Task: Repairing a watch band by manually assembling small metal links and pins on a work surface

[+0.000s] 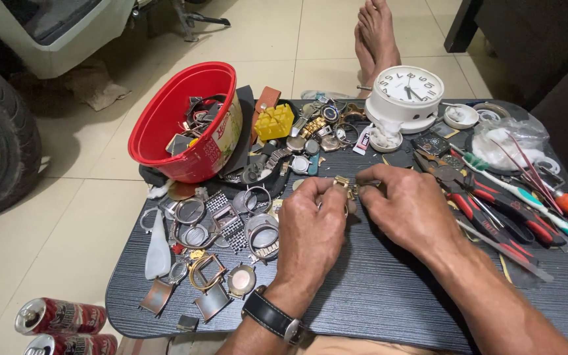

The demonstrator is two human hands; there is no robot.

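Seen from the head camera, both hands are meeting over the middle of a low dark table [376,289]. The left hand [310,230], wearing a black-strapped wristwatch [272,317], is pinching its thumb and fingertips closed on a small gold watch piece [342,184]. The right hand [405,207] is closing its fingertips on the same piece from the other side; what exactly it is gripping there is probably a tiny link or pin, too small to tell.

A red plastic bowl [165,125] full of watch parts is sitting tilted at the table's far left corner, with a yellow block [275,121] just beside it. Loose watch cases and bezels [218,243] are lying scattered along the left edge. A white round clock [407,92] is standing at the far edge, and red-handled pliers [494,207] are lying near the right edge. Two drink cans [60,317] are lying on the tiled floor off the near left corner.
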